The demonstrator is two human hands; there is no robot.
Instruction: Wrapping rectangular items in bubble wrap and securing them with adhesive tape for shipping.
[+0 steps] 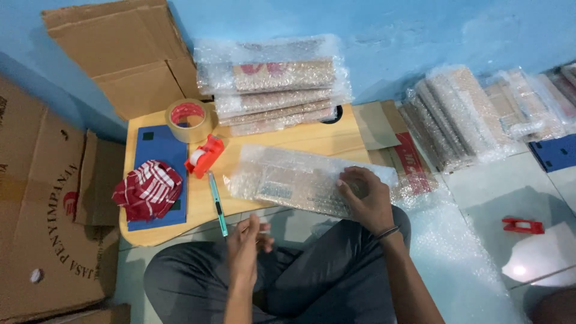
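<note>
Sitting cross-legged on the floor, the person kept both hands low over the lap. Nearest, the left hand (245,243) was raised edge-on, fingers close together and pinching what looked like a small clear strip, though it was too blurred to be sure. Just beyond, the right hand (365,198) lay flat on the right end of a bubble-wrapped flat packet (294,180), fingers slightly apart and pressing down, not closed around it. The packet rested across the near edge of a low wooden table (288,141), its right end overhanging toward the knee.

It seemed light and fairly stiff inside, with a soft, slippery plastic skin; gripping the long edges with thumb on top and fingers below would probably hold it better than pressing the slick face.

Left of the packet lay a green pen (217,203), a red tape dispenser (204,156), a red checked cloth (147,189) on a blue board (157,147), and a roll of brown tape (188,120). Farther back stood a stack of 4 or so wrapped packets (273,87), with more wrapped packets (462,114) leaning far right against the blue wall.
</note>
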